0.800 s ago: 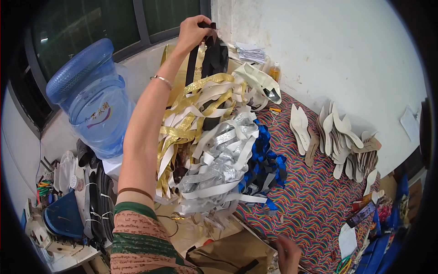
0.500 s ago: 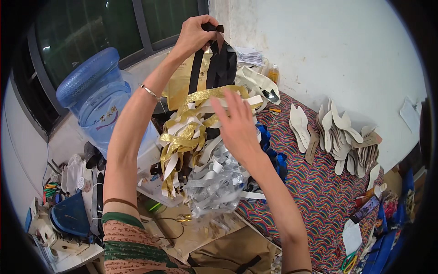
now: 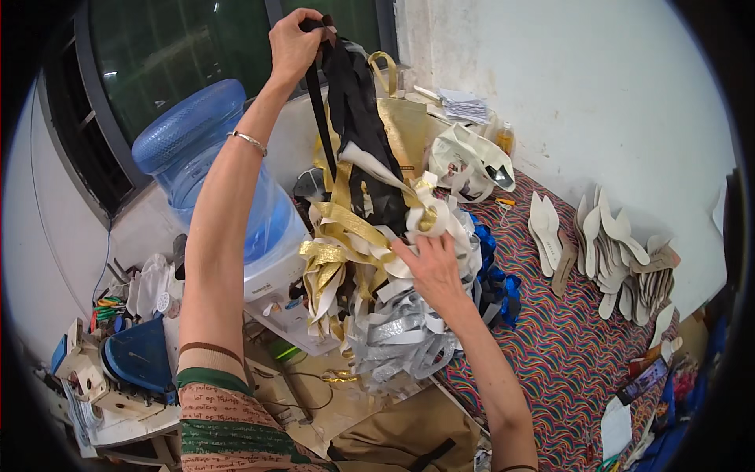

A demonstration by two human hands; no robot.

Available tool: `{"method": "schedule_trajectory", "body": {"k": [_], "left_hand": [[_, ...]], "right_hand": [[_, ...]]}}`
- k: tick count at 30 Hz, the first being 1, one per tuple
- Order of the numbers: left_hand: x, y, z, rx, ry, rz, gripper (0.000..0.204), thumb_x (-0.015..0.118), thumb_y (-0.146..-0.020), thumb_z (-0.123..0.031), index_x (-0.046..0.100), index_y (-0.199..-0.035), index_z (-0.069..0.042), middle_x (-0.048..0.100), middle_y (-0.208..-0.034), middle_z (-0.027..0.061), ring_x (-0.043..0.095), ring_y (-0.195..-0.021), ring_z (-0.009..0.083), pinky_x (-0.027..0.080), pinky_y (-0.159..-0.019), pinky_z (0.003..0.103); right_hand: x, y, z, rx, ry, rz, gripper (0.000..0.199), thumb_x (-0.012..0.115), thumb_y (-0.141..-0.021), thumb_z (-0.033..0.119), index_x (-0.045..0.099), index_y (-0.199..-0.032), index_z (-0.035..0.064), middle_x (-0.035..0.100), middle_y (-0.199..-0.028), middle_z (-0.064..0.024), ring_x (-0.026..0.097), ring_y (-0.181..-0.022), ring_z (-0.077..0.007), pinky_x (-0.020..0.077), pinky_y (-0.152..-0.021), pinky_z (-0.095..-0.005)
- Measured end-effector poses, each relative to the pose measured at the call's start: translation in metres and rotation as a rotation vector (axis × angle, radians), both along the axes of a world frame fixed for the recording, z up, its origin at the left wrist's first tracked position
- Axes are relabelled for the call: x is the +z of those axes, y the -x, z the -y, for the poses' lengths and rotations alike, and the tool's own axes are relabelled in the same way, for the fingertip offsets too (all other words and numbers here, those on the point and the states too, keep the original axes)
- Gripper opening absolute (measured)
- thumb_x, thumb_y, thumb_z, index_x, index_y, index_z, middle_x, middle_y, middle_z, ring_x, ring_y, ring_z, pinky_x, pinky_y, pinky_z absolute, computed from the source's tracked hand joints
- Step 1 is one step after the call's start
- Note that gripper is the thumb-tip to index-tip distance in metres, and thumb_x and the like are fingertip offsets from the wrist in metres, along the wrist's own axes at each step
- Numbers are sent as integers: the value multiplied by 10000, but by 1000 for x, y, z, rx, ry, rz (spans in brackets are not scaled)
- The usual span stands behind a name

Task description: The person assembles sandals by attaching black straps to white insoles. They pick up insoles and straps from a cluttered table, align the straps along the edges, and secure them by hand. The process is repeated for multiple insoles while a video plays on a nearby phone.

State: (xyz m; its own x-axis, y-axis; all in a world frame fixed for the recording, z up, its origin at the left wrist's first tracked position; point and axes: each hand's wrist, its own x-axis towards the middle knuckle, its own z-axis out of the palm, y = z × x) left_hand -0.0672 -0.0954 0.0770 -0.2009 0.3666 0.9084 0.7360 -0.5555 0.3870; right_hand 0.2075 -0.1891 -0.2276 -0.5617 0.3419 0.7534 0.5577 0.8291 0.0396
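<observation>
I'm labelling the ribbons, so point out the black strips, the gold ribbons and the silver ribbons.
Black strips (image 3: pixel 358 102): head view, middle of their hanging length.
Gold ribbons (image 3: pixel 352 224): head view, on a slanting band.
Silver ribbons (image 3: pixel 399 334): head view, middle of the pile.

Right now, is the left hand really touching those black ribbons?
Touching: the head view shows the left hand gripping the black ribbons at their top, the rest hanging below.

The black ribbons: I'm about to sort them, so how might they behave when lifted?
The black ribbons are likely floppy, since they hang from the grip of the left hand. They seem light for their length, being narrow strips. They might snag, since gold ribbons crowd their lower part.
</observation>
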Motion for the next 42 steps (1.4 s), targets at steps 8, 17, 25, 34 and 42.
{"method": "schedule_trajectory", "body": {"k": [8, 17, 25, 34, 42], "left_hand": [[65, 18, 33, 194, -433, 16, 164, 738, -755, -11, 658, -898, -2, 654, -734, 87, 603, -660, 141, 476, -607, 295], [171, 26, 140, 265, -809, 86, 257, 764, -827, -122, 649, -1014, 11, 668, -902, 84, 606, -844, 187, 485, -774, 308], [208, 43, 209, 218, -916, 75, 204, 708, -846, -84, 655, -1010, 24, 682, -949, 93, 630, -843, 166, 485, -751, 276], [165, 89, 190, -919, -130, 320, 137, 589, -865, -85, 666, -972, -50, 697, -897, 66, 674, -806, 199, 571, -741, 322], [172, 70, 242, -630, -472, 595, 198, 485, -979, -121, 618, -962, 24, 648, -1001, 116, 585, -886, 243, 477, -848, 411]], "right_hand": [[-39, -52, -26, -242, 187, 31, 497, 625, -723, 14, 649, -1191, 179, 553, -954, -120, 552, -937, -312, 412, -868, -446], [-56, -25, -72, -398, 231, 105, 310, 629, -741, 38, 734, -998, 176, 594, -947, -129, 569, -983, -300, 417, -832, -428], [-41, -15, -81, -173, 356, 173, 384, 688, -691, 73, 707, -1063, 166, 658, -967, -143, 609, -1003, -329, 452, -878, -470], [4, -59, -55, 62, 717, 71, 537, 745, -680, 96, 625, -1202, 48, 674, -978, -176, 623, -953, -356, 484, -894, -404], [-4, -65, 59, -20, 481, -219, 474, 721, -786, 203, 615, -1232, 82, 553, -1284, -228, 468, -1231, -424, 386, -1018, -529]]}}
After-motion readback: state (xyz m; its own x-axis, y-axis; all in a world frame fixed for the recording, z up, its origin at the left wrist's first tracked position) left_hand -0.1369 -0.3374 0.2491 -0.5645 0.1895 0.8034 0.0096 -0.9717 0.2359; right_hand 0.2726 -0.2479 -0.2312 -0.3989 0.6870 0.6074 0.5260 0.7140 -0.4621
